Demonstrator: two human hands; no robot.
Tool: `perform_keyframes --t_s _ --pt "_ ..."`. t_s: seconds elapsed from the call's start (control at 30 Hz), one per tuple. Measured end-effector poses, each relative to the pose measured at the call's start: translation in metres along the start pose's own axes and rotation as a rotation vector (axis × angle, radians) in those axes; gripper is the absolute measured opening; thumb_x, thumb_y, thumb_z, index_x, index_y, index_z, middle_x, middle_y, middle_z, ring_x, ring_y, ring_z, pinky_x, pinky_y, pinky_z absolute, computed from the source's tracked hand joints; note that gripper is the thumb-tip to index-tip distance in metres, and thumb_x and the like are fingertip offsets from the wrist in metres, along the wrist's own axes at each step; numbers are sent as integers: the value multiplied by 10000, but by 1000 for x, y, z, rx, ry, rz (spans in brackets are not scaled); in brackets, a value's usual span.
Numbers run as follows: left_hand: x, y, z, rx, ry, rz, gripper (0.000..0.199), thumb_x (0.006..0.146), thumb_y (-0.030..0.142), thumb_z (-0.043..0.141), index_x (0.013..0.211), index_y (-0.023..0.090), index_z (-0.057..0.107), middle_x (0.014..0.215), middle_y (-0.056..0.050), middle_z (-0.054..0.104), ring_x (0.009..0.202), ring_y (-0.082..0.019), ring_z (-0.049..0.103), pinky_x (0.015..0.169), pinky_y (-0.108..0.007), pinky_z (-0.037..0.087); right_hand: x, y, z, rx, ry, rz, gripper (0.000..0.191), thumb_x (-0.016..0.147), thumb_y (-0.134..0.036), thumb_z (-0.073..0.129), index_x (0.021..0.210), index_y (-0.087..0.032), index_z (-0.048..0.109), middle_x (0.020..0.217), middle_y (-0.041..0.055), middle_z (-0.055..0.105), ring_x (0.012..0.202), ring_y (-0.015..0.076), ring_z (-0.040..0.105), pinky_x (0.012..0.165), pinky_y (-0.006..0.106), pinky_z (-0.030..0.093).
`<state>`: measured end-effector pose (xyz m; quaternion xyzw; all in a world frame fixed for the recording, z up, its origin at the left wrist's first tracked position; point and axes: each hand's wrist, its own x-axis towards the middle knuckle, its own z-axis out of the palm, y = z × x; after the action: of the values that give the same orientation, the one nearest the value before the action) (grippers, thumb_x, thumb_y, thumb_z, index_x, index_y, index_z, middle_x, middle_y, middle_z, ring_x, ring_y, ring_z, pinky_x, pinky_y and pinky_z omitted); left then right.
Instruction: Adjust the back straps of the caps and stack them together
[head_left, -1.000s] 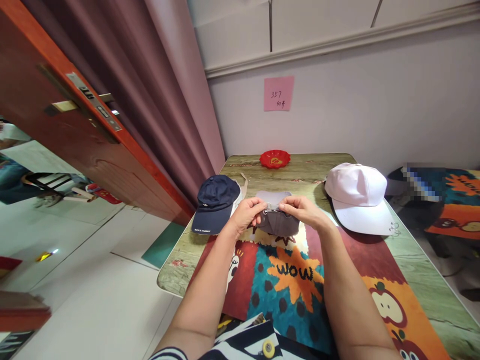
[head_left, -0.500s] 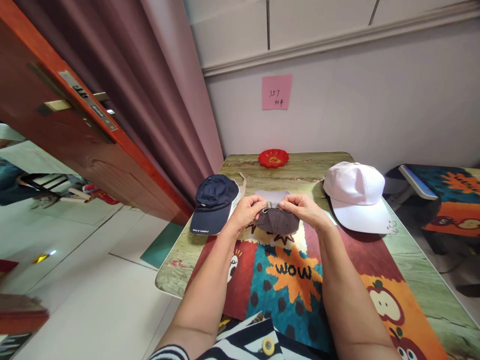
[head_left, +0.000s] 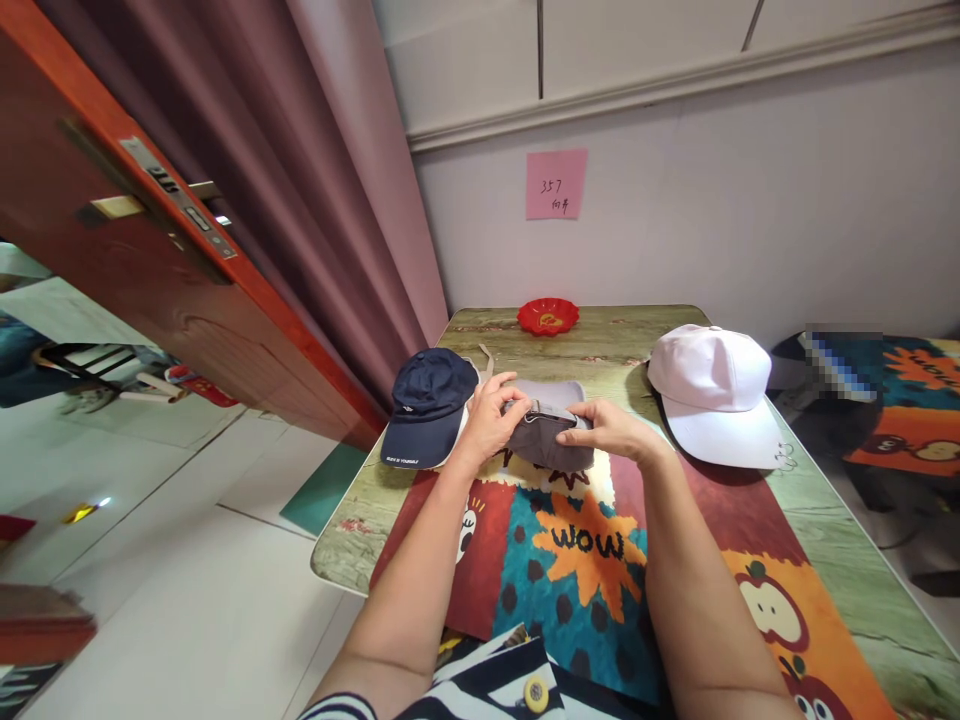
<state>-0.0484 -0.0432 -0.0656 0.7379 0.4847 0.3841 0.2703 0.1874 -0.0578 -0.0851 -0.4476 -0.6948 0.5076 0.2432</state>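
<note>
From over here I've got the left hand (head_left: 491, 418) pinching the grey cap (head_left: 544, 445) by its back strap (head_left: 553, 411), right hand (head_left: 606, 430) gripping the opposite side. Cap's on the tabletop (head_left: 630, 345), between a navy cap (head_left: 431, 395) and a white cap (head_left: 712, 375), red dish (head_left: 548, 317) farther back.

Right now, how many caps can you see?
3: a navy cap on the left of the table, a gray cap held in the middle, and a white cap on the right. More could be hidden behind the navy one.
</note>
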Motion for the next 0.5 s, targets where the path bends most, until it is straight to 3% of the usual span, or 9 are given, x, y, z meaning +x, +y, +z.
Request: perform_keyframes --t_s 0.1,0.2,0.5 --pt "1 -4 3 -184 -97 -49 271 921 424 570 823 190 666 973 -51 699 917 -183 609 856 -287 467 -1 -4 1 65 80 -57 310 785 -440 709 954 -180 727 845 14 679 787 195 581 702 290 451" --pt "1 -10 7 -342 -149 -129 346 907 508 583 818 177 628 751 10 603 684 -123 514 679 -227 426 -5 -9 0 149 158 -102 302 759 -408 741 957 -184 693 868 12 665 804 190 569 706 283 437" --pt "3 -10 8 -405 -145 -198 424 817 576 670 779 155 640 675 39 519 607 -92 413 578 -215 330 -9 -11 -4 248 156 -48 490 581 -529 889 813 -184 629 771 -5 590 717 158 505 618 260 389"
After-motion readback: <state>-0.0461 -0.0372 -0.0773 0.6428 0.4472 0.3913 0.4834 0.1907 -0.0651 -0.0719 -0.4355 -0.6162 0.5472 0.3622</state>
